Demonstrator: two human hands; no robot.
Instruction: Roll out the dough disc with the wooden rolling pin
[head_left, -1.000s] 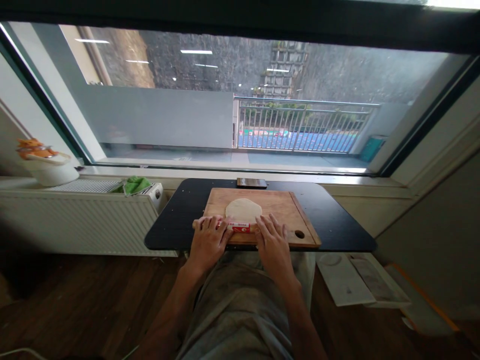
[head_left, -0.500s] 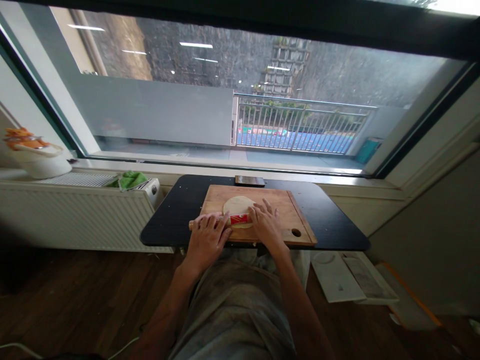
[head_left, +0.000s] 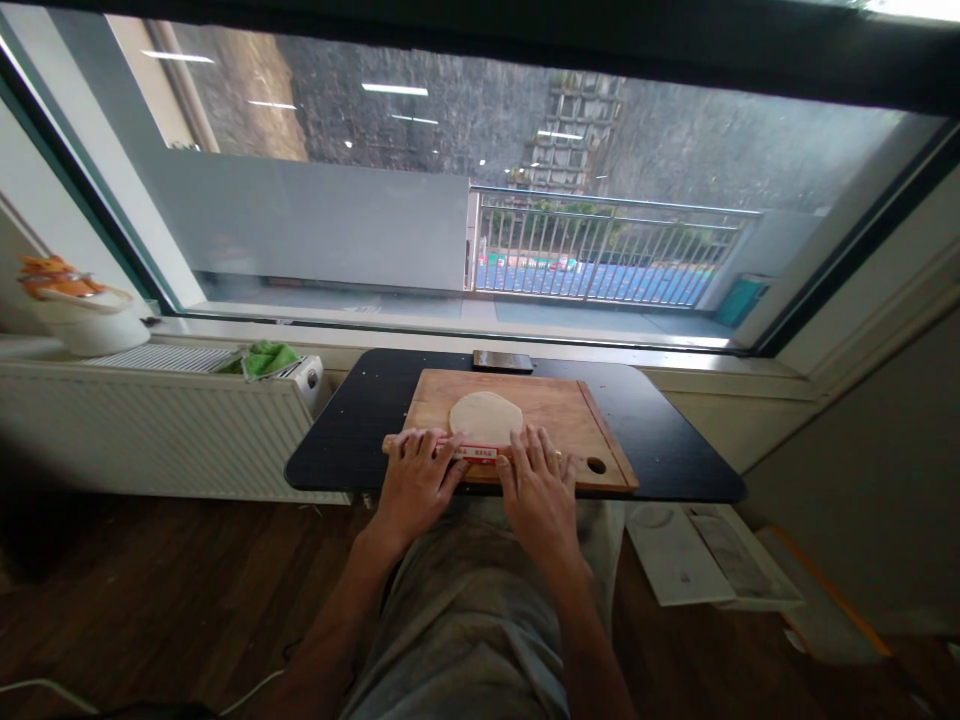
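Note:
A flat round of pale dough (head_left: 486,417) lies on a wooden cutting board (head_left: 570,420) that rests on a small black table (head_left: 660,440). Across the board's near edge lies a rolling pin with a red and white label (head_left: 478,453). My left hand (head_left: 417,480) presses flat on the pin's left end, fingers stretched out. My right hand (head_left: 535,488) lies flat on its right end, fingers spread. The pin sits just at the near rim of the dough.
A dark phone-like slab (head_left: 502,361) lies on the table behind the board. A white radiator (head_left: 150,430) with a green cloth (head_left: 264,359) stands to the left, with a white bowl (head_left: 86,322) on the sill. Papers (head_left: 705,565) lie on the floor at right. A big window fills the wall ahead.
The rolling pin moved forward over the dough half a second ago, then came back toward me to the board's near edge. Both hands stayed flat on it.

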